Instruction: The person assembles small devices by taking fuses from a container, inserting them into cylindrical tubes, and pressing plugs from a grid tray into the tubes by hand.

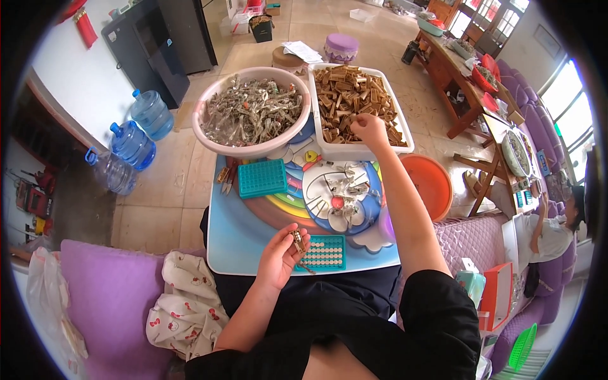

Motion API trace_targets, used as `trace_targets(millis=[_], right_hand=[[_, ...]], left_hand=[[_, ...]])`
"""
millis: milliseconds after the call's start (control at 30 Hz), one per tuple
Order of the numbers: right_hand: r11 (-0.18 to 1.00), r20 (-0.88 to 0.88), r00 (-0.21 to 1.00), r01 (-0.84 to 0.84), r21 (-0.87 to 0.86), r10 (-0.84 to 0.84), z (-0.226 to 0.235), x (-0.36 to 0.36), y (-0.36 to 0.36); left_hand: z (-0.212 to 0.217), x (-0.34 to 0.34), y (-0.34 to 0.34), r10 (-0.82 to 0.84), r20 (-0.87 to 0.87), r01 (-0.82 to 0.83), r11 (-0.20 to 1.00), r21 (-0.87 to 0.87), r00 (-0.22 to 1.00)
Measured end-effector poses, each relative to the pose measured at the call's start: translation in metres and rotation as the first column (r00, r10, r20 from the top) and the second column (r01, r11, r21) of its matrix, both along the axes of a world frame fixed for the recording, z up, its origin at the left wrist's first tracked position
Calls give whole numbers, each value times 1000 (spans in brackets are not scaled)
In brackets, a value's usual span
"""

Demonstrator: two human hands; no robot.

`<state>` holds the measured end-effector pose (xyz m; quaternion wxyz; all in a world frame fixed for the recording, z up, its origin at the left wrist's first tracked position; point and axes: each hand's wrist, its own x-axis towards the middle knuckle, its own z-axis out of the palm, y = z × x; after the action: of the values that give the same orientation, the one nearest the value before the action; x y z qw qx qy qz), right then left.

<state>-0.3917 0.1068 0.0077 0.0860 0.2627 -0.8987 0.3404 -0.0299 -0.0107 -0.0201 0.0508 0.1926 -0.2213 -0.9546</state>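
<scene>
In my left hand (282,253) is a small shiny metal piece with brown parts (297,242), held between thumb and fingers above the near edge of the table. Beside it lies a teal tray with rows of round white pieces (323,253). My right hand (370,132) reaches over a white rectangular tub (408,136) heaped with small brown pieces (345,95). Its fingers are drawn together at the heap; whatever they pinch is hidden. Another teal grid tray (262,178) lies farther back on the table. Several small metal pieces in clear wrapping (348,187) are scattered near the table's middle.
A round pale basin (202,130) full of metal pieces stands left of the tub. Pliers (228,180) lie by the far teal tray. An orange basin (437,183) is right of the colourful table (234,240). Another person (551,234) sits far right.
</scene>
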Motion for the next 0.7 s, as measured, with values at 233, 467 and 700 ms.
trace_targets(millis=[233,467,700], right_hand=[[998,-26,998,48,-40,-49,2,7,-4],[785,415,845,-9,-619,337,29,42,-6],[828,393,756,-343,-443,523,38,231,10]], left_hand=[[2,-3,3,-28,-30,27,1000,-3,999],[1,-1,3,-34,-42,33,999,-16,999],[7,-7,3,114,-105,-127,984,-125,988]])
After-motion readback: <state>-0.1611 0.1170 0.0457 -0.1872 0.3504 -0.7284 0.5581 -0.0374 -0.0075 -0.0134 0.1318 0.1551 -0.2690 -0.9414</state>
